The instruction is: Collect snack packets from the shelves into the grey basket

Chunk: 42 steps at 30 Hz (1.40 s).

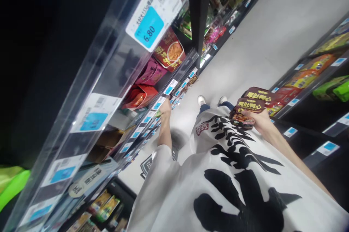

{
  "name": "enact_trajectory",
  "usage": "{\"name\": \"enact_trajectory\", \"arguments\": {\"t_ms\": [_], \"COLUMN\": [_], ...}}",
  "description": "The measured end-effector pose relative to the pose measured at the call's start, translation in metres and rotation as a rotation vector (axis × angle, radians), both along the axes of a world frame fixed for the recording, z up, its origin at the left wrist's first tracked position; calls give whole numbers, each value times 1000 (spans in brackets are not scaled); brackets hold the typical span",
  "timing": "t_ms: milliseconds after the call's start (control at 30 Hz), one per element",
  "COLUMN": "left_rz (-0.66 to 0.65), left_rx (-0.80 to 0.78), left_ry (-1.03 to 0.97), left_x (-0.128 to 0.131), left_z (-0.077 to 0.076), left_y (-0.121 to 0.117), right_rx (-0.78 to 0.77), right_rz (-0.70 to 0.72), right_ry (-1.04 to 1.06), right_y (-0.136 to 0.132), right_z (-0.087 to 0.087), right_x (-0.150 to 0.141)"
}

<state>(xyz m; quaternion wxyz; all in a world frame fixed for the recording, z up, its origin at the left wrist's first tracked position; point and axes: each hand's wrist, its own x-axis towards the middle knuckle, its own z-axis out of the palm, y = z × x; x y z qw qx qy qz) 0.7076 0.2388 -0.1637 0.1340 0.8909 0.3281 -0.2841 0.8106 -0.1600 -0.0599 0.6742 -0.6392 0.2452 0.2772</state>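
My right hand (257,120) is closed on two dark brown snack packets (249,106) with yellow lettering, held in front of my white shirt. My left hand (165,108) reaches down to the edge of a lower shelf (152,116) lined with blue price tags. Its fingers are largely hidden against the shelf edge, so what they touch is unclear. Red and pink snack bags (148,79) sit on the shelf just above that hand.
A clear shelf lip with a 6.80 price tag (152,14) runs close to the camera on the left. Shelving with orange and green packets (313,76) stands on the right. A grey floor aisle (261,36) runs between, with my white shoes (201,100) on it.
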Motion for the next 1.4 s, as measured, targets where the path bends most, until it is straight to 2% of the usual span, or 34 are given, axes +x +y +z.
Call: {"name": "enact_trajectory", "arguments": {"t_ms": [200, 300, 400, 533, 667, 733, 833, 933, 1067, 1167, 1233, 1333, 1400], "left_rz": [91, 110, 66, -13, -89, -140, -218, -282, -298, -275, -269, -282, -299], "left_rx": [99, 132, 107, 51, -72, -126, -206, -297, -334, -328, -328, -310, -290], "left_ry": [17, 5, -21, -33, -34, -65, -124, -162, -193, -217, -246, -286, -296], "left_x": [-12, -21, -33, -53, -69, -71, -66, -58, -53, -52, -51, -50, -51], "left_z": [7, 19, 35, 64, 106, 130, 161, 179, 185, 183, 181, 179, 179], "left_y": [-24, -35, -51, -84, -129, -152, -181, -201, -215, -219, -222, -229, -235], "right_rx": [96, 129, 143, 128, 87, 120, 210, 277, 234, 196, 224, 273, 237], "right_rz": [58, 105, 186, 326, 444, 438, 432, 609, 895, 959, 1028, 1162, 1193], "right_ry": [-47, 2, 103, 198, 193, 88, -34, -112, -213, -235, -247, -282, -340], "right_y": [33, 50, 56, 44, 35, 47, 83, 115, 122, 116, 114, 113, 110], "right_z": [0, 5, 9, 16, 29, 36, 46, 49, 42, 34, 31, 29, 28], "right_x": [20, 28, 26, 7, -5, -5, -9, -19, -22, -19, -18, -23, -29]}}
